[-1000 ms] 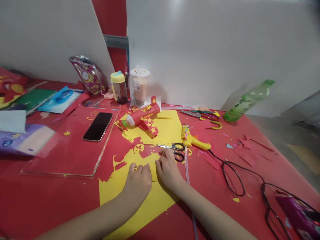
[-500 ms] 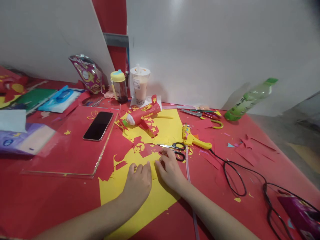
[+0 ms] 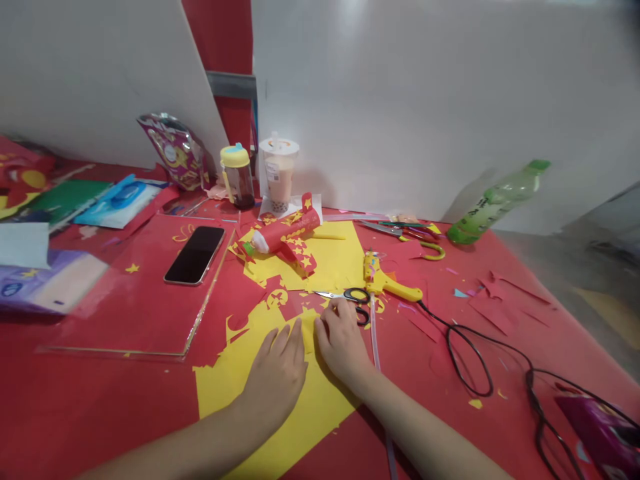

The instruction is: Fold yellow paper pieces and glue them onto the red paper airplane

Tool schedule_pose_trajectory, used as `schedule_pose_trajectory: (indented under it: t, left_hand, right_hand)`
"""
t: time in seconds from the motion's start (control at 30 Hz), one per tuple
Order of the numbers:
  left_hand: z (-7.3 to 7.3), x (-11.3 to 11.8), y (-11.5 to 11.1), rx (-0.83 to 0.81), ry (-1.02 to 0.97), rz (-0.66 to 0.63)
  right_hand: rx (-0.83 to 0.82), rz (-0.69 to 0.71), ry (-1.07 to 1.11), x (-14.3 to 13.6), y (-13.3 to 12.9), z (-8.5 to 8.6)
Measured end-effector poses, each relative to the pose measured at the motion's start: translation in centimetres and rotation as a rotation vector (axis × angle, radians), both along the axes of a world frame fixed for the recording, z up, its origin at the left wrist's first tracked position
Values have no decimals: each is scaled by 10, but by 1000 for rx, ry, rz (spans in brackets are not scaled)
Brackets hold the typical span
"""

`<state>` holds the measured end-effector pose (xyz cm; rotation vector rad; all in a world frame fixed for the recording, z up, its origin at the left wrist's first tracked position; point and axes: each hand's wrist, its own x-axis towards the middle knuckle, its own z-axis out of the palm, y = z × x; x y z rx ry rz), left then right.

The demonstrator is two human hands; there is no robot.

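A large sheet of yellow paper (image 3: pixel 310 420) lies on the red table below both hands. My left hand (image 3: pixel 277 367) is spread flat on it, fingers stretched forward. To its right, my right hand (image 3: pixel 343 347) has bent fingers, with thumb and forefinger close together at a smaller yellow paper piece (image 3: pixel 309 330) between the hands; the fingertips are partly hidden. Just beyond my right hand lie black-handled scissors (image 3: pixel 356 294), one handle loop partly covered by the fingers. Behind them, a red paper airplane model (image 3: pixel 287 233) with yellow stars rests on another yellow sheet (image 3: pixel 345 257).
A yellow glue gun (image 3: pixel 395 285) with a black cord (image 3: pixel 480 340) lies right of the scissors. A phone (image 3: pixel 195 255) rests on a clear sheet at left. A bubble tea cup (image 3: pixel 279 177), yellow-lidded bottle (image 3: pixel 238 177) and tilted green bottle (image 3: pixel 495 203) stand behind. Paper scraps are scattered around.
My left hand's fingers have straightened from a curled pose and now lie flat on the yellow paper. The right hand has hardly moved.
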<state>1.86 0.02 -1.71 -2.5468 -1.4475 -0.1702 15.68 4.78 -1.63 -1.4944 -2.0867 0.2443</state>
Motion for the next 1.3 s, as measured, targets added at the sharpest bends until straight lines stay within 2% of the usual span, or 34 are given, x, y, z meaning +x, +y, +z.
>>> schedule_pose_trajectory:
  t: [0.23, 0.5, 0.7, 0.97, 1.17, 1.3]
  left_hand:
    - [0, 2, 0, -13, 32, 9]
    - [0, 1, -1, -19, 54, -13]
    - [8, 1, -2, -28, 35, -69]
    - [15, 4, -6, -173, 7, -11]
    - [13, 4, -7, -161, 15, -8]
    - [14, 4, -7, -163, 21, -6]
  right_hand:
    - [6, 34, -82, -1, 2, -4]
    - [13, 81, 17, 2, 1, -1]
    - [-47, 46, 136, 6, -1, 2]
    - [-58, 54, 139, 6, 0, -2]
    - [-93, 63, 188, 10, -1, 2]
    - [-146, 132, 155, 15, -1, 3]
